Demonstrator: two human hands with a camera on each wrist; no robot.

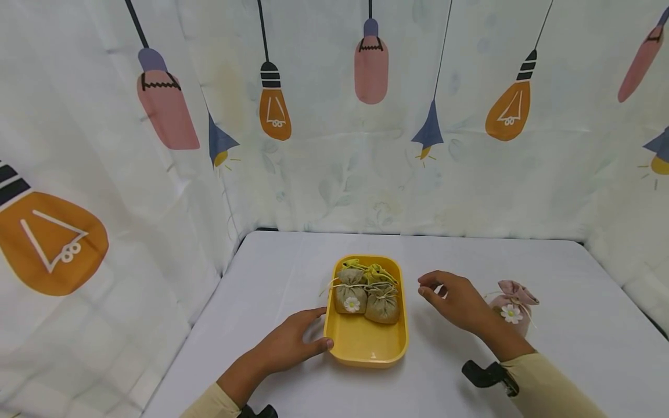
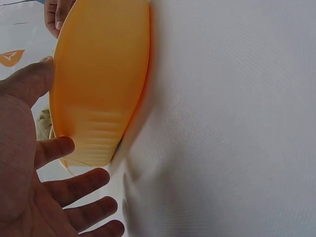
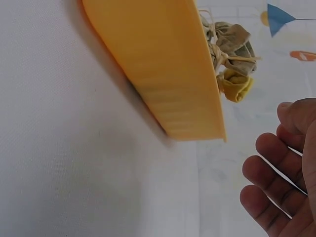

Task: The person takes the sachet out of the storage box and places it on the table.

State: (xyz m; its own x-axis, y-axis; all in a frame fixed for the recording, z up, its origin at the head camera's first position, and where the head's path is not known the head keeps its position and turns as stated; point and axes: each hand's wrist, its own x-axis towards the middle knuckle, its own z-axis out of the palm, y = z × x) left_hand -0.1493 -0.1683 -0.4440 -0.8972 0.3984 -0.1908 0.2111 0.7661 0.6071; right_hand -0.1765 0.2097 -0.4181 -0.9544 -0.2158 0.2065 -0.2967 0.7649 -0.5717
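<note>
- The work seems partly done: two olive-grey pouches (image 1: 350,293) and yellow cloth (image 1: 377,273) are gathered in the yellow tray (image 1: 366,345).
- A pink pouch (image 1: 514,290) is left outside on the table (image 1: 287,267), partly hidden by the right forearm (image 1: 504,341).
- The tray's left side is touched by the left hand (image 1: 287,342), without a grasp.
- Nothing is held by the right hand (image 1: 457,302), loosely curved.
</note>
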